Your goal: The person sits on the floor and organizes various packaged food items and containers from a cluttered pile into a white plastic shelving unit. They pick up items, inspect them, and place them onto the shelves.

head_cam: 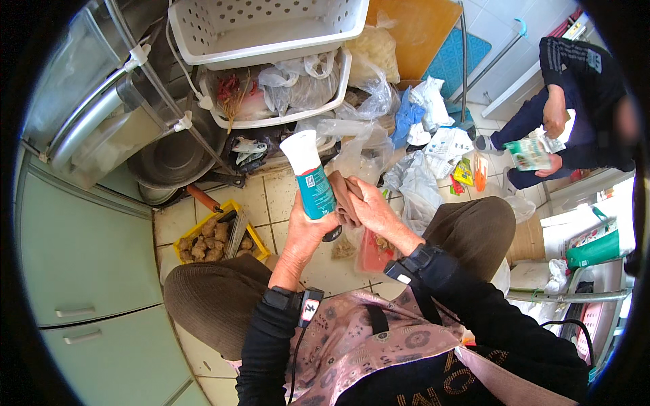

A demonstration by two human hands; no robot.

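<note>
My left hand [307, 227] is closed around the lower part of a white and teal plastic bottle [316, 190], which is tilted with its broad white end up and away from me. Against the bottle's right side my right hand [372, 205] holds a folded brown cloth [345, 199]. A black part of something pokes out below the bottle beside my left hand. Beneath my hands, on the floor, lie a red tray [375, 252] with food pieces in it and a small clear bag.
Ginger-like roots fill a yellow crate [179, 247] near black pans [175, 147]. White plastic baskets [269, 56] stand ahead, beside crumpled plastic bags [417, 190]. A seated person [584, 101] at right holds a green and white packet [529, 154]. Green cabinets [96, 243] line the left.
</note>
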